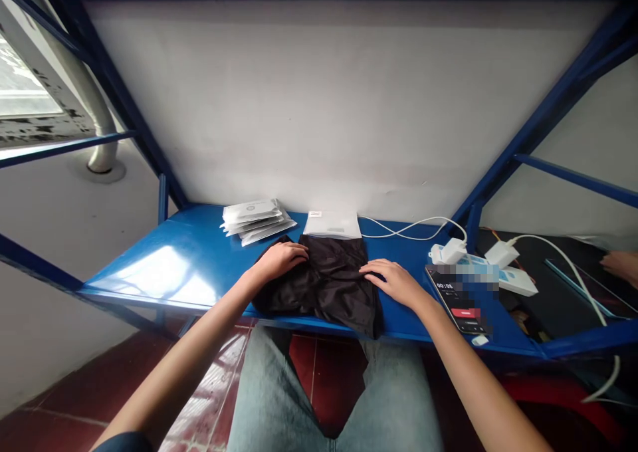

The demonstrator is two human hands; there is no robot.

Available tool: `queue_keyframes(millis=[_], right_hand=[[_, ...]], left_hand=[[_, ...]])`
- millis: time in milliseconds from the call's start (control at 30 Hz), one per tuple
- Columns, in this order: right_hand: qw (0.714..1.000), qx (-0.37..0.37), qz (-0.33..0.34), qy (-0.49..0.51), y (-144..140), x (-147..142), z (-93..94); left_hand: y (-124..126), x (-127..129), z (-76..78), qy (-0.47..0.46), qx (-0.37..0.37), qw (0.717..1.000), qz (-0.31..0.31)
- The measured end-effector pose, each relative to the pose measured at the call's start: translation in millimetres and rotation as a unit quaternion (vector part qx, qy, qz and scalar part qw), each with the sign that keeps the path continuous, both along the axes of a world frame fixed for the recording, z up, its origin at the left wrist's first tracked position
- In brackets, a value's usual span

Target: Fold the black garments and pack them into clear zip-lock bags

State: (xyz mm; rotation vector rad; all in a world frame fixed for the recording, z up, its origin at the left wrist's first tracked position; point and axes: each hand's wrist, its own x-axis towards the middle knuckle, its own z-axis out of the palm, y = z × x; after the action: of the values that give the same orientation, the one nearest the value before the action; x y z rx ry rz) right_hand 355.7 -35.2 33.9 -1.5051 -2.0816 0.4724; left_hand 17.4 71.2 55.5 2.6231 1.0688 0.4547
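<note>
- Nearest the camera: the person's knees in light jeans (343,399), with red floor tiles (319,365) showing between and beside them.
- At the front edge of the blue table (164,266): a black garment (323,282), lying crumpled, its lower corner hanging slightly over the edge.
- Left hand (279,259): palm down, fingers loosely extended, resting on the garment's upper left part; nothing gripped.
- Right hand (393,280): palm down, fingers spread flat, touching the garment's right edge; nothing gripped.
- Right of the right hand: a phone (456,299) lying face up with its screen lit, just beside a white power strip (491,272) carrying two chargers with white cables (413,229).
- Just behind the garment: a flat white packet (332,225), touching or nearly touching the cloth.
- Rear left: a fanned stack of silvery pouches (255,221), near the wall (319,106).
- Far right edge: another person's hand (621,266), well apart.
</note>
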Motion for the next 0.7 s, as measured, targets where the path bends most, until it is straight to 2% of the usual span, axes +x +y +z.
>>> queue_keyframes(millis=[167, 233, 300, 400, 467, 533, 633, 700], right_hand=[[0.996, 0.040, -0.078, 0.026, 50, 6, 15.8], [0.991, 0.064, -0.117, 0.028, 68, -2, 25.1], [0.985, 0.093, -0.146, 0.028, 73, -21, 30.4], [0.985, 0.111, -0.134, 0.020, 50, -65, 20.9], [0.994, 0.069, -0.085, -0.025, 24, -93, 3.0], [0.995, 0.000, -0.072, -0.073, -2, -112, -17.3], [0.986, -0.063, -0.082, -0.133, -31, -118, -35.0], [0.980, -0.087, -0.085, -0.161, -41, -114, -30.9]], left_hand=[[28, 17, 10.8, -0.029, 0.039, 0.989, 0.143], [34, 27, 15.8, -0.036, 0.053, 0.978, 0.197], [29, 37, 14.1, -0.041, 0.065, 0.971, 0.228], [-4, 44, -6.8, -0.016, 0.079, 0.972, 0.220], [-32, 42, -28.2, 0.034, 0.081, 0.973, 0.212], [-54, 36, -46.8, 0.069, 0.083, 0.972, 0.208], [-71, 29, -59.6, 0.091, 0.091, 0.969, 0.209], [-75, 28, -59.1, 0.102, 0.093, 0.966, 0.220]])
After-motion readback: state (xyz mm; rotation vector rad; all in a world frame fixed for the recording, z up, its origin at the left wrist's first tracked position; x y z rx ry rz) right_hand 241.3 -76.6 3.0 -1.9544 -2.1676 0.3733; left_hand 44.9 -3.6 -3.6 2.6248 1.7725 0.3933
